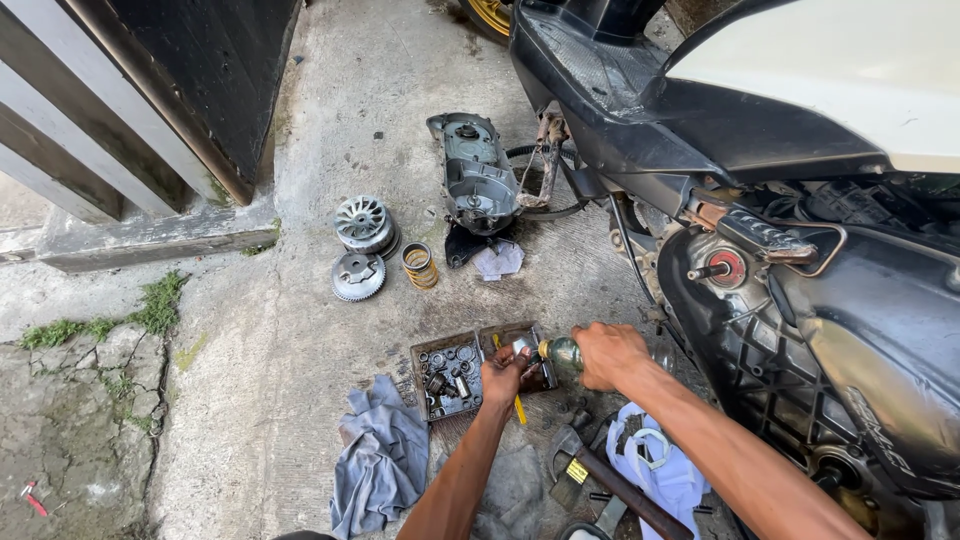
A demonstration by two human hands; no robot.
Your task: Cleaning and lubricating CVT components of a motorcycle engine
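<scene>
Outdoors, stained concrete floor (330,120), scooter (800,200), parts tray (447,375).

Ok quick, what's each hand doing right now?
Left hand: closed on a small part over the parts tray.
Right hand: closed around a small glass bottle.

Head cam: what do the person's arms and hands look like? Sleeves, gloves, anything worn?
Both forearms come in bare from the bottom edge, with no sleeves in view. The left hand and right hand wear no gloves. No watch, bracelet or ring shows on either wrist or hand. The hands look smudged dark in places, possibly with grease, though that is hard to tell for sure.
</scene>
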